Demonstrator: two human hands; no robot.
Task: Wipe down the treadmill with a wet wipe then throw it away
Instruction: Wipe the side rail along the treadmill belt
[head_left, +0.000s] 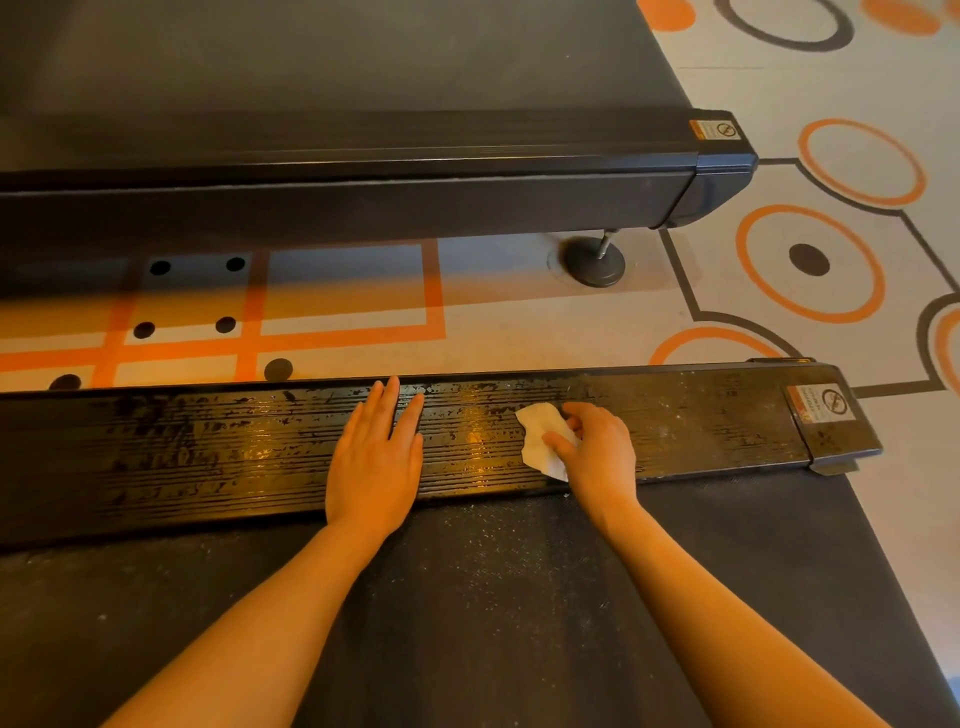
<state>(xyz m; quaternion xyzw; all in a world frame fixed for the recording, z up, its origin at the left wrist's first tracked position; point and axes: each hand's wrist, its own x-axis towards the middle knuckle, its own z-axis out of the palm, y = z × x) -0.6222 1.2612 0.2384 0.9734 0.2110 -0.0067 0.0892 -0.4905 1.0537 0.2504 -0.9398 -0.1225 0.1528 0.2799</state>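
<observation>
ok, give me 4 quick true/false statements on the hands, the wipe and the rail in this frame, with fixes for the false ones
1. The right hand holds the wipe on the side rail. True.
2. The left hand grips a spray bottle. False: it lies flat on the rail, holding nothing.
3. The rail looks wet and streaky around the hands. True.
4. The wipe lies on the carpet. False: it is on the rail, under the right hand's fingers.
</observation>
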